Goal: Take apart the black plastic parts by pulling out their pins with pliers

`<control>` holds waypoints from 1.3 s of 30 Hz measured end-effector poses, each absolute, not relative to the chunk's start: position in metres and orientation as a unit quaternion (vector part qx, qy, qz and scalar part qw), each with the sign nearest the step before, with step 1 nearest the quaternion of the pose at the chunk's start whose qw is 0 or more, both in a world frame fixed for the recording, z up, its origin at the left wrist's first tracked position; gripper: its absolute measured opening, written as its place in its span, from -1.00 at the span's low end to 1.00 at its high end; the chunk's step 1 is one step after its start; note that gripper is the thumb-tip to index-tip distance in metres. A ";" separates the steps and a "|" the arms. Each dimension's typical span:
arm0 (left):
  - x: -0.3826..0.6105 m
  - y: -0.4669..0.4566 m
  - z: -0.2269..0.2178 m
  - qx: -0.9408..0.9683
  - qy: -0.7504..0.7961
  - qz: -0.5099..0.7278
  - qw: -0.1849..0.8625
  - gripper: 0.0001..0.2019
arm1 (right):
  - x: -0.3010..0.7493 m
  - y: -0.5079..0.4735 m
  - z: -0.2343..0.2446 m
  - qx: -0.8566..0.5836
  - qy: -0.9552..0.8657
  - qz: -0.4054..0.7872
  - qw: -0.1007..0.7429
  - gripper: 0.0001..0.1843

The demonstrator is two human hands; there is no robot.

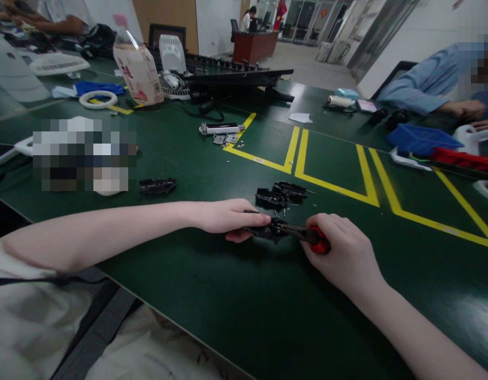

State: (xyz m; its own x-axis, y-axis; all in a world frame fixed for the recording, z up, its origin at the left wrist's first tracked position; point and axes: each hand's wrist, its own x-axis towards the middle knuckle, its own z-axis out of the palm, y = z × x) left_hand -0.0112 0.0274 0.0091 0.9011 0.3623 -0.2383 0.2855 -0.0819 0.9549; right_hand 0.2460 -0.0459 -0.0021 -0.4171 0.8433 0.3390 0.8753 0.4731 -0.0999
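My left hand pinches a black plastic part between thumb and fingers, just above the green table. My right hand is wrapped round the red handles of a pair of pliers. The dark jaws of the pliers meet the right side of the black part; what they grip there is too small to make out. Just beyond lie two similar black parts, with several thin metal pins beside them. Another black part rests farther left, behind my left forearm.
Yellow tape marks boxes on the green table. A white-and-black device with small metal pieces lies farther back. A drink bottle, a tape roll and a blue tray stand around. A co-worker in a blue sleeve sits at right.
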 end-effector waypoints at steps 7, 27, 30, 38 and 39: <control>-0.010 0.029 0.011 0.737 0.218 0.021 0.639 -0.49 | 0.245 -0.046 -0.002 -0.513 -0.839 -0.072 0.168 -0.95; -0.010 0.023 0.011 0.874 0.216 0.049 0.433 -0.61 | 0.247 -0.044 -0.002 -0.491 -0.857 -0.012 0.154 -0.92; -0.011 0.022 0.010 0.880 0.213 0.054 0.421 -0.62 | 0.249 -0.043 -0.005 -0.488 -0.858 0.000 0.161 -0.91; -0.011 0.023 0.008 0.869 0.215 0.061 0.441 -0.60 | 0.248 -0.042 -0.003 -0.489 -0.857 0.004 0.162 -0.92; -0.011 0.023 0.008 0.863 0.218 0.059 0.452 -0.59 | 0.248 -0.042 -0.003 -0.490 -0.856 0.006 0.163 -0.92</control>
State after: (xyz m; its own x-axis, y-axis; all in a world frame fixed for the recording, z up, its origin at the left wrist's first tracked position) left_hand -0.0108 0.0229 0.0082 0.8978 0.4300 -0.0947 0.3223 -0.4954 0.8066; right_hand 0.2481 -0.0419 -0.0034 -0.4669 0.8410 0.2733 0.8372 0.5199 -0.1695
